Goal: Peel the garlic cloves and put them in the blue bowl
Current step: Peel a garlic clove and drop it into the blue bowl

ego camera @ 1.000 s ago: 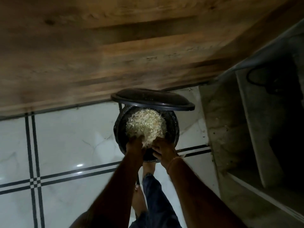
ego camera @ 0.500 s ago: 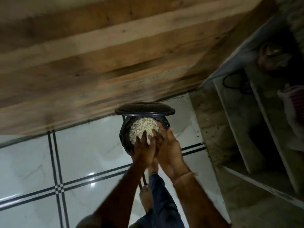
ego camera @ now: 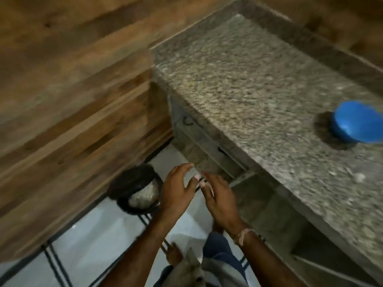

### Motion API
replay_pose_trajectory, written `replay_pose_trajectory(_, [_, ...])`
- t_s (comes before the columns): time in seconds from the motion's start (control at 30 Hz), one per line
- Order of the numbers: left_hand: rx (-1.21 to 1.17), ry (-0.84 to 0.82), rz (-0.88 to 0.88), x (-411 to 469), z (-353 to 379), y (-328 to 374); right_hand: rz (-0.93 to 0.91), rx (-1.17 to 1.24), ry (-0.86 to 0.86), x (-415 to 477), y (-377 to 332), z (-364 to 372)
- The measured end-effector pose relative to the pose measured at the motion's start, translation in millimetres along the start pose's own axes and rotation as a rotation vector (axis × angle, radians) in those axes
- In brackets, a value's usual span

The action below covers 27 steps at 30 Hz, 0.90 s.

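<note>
Both hands were released and held nothing above the white tiled floor [ego camera: 99, 235], the left hand [ego camera: 178, 190] and the right hand [ego camera: 220, 196] side by side, fingers spread, tips nearly meeting. Just beside the left hand stood a round black plastic bin [ego camera: 124, 205], its lid [ego camera: 132, 179] tipped up over pale papery peels [ego camera: 145, 196]. The round blue plastic bowl [ego camera: 356, 123] sat well apart on the speckled grey granite counter [ego camera: 248, 90], at the right edge.

Dim, motion-blurred wide-angle view, edges warped.
</note>
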<state>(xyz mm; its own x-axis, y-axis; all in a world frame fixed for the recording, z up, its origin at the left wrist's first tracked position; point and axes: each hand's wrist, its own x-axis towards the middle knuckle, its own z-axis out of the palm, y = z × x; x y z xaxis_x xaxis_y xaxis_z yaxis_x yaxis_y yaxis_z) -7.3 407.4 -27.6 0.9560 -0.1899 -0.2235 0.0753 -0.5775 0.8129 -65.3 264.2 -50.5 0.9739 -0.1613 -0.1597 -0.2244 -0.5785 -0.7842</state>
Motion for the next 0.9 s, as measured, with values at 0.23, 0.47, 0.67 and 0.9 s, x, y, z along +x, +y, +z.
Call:
replay_pose_trajectory(0.23, [0.107, -0.149, 0.260, 16.2, 116.8, 112.2, 0.052, 0.094, 0.332, -25.9, 76.7, -146.0])
replay_pose_trajectory(0.47, [0.160, -0.333, 0.306, 37.7, 262.8, 197.9, 0.224, 0.047, 0.500, -36.6, 189.0, -260.4])
replay_pose_trajectory(0.67, [0.300, -0.416, 0.327, 57.2, 342.0, 222.0, 0.344, -0.174, 0.568, -30.6, 266.9, -314.2])
replay_pose_trajectory(0.9, [0.395, -0.405, 0.428, 74.0, 361.7, 223.7, 0.527, -0.420, 0.541, -18.8, 298.7, -331.9])
